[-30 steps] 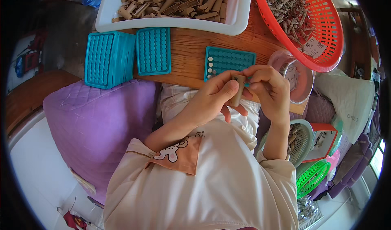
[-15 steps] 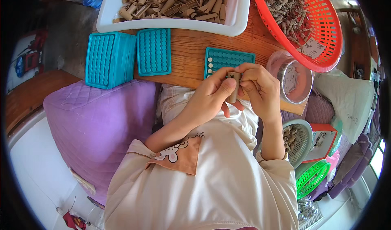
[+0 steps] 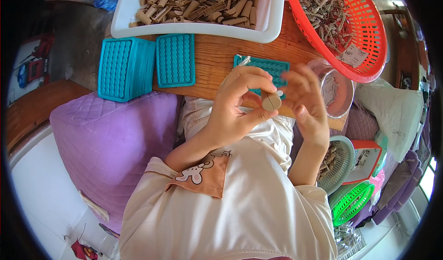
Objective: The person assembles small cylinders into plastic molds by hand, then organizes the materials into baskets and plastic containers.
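My left hand (image 3: 235,101) is closed around a tan plastic cylinder (image 3: 272,104), its round end turned up and a dark seam across it. A shiny, clear or silvery strip (image 3: 244,61) sticks out beyond that hand's knuckles. Beside the cylinder shows a small white disc (image 3: 279,93); whether it touches the cylinder or lies behind it I cannot tell. My right hand (image 3: 310,108) is just to the right, fingers apart and partly blurred, with nothing visible in them. Behind both hands lies a teal tray (image 3: 272,65) with rows of round pockets, partly hidden.
A white bin (image 3: 198,31) of tan plastic pieces stands at the back. Left of the middle are a stack of teal trays (image 3: 124,68) and a single teal tray (image 3: 175,59). At right stand a red basket (image 3: 369,29) of thin pieces and a clear-walled round tub (image 3: 341,103).
My right hand has let go of the cylinder and moved a little right, its fingers spreading. My left hand has tipped the cylinder so its end faces up; the shiny strip has come into view.
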`<state>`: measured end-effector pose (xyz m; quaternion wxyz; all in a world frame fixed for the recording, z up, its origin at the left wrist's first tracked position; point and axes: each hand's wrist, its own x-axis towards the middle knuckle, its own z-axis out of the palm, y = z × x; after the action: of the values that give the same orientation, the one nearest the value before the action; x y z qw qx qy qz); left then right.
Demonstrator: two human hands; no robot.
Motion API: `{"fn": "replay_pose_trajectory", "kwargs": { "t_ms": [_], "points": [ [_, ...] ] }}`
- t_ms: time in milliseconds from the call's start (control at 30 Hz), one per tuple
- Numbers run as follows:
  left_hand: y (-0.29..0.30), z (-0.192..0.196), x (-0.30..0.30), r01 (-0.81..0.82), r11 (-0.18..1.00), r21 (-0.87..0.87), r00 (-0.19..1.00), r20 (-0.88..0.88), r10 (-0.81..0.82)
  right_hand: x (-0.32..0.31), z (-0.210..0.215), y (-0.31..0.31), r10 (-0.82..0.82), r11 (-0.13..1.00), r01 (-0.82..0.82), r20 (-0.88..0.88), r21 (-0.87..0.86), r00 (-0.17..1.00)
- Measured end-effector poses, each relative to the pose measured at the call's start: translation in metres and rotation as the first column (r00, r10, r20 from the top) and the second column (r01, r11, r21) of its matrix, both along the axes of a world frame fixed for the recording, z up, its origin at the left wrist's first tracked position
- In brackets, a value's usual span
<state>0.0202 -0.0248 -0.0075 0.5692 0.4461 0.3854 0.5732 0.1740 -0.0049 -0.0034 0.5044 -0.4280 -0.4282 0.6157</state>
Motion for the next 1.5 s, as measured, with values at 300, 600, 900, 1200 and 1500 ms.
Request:
{"fn": "replay_pose_trajectory", "kwargs": {
  "t_ms": [300,600,900,1200,1500],
  "points": [
    [-0.006,-0.002,0.001,0.173,0.866,0.469,0.865,-0.493,0.094,-0.003,-0.010,-0.007,0.324,0.822,-0.536,-0.614,-0.195,0.720],
    [-0.015,-0.018,-0.008,0.042,0.882,0.470,0.978,-0.198,0.059,-0.003,0.001,-0.025,0.231,0.844,-0.501,-0.713,-0.192,0.662],
    [-0.011,0.017,-0.011,0.275,0.961,0.016,0.957,-0.106,-0.272,-0.024,0.030,-0.033,0.294,0.956,-0.292,-0.142,0.034,0.945],
    [-0.005,0.028,-0.002,0.230,0.960,0.162,0.936,-0.308,-0.172,-0.029,0.021,-0.029,0.306,0.907,-0.336,0.150,0.254,0.940],
    [0.002,0.026,0.014,0.024,0.939,0.342,0.948,-0.306,0.087,-0.031,0.019,-0.027,0.181,0.915,-0.259,0.258,0.310,0.949]
  ]
}}
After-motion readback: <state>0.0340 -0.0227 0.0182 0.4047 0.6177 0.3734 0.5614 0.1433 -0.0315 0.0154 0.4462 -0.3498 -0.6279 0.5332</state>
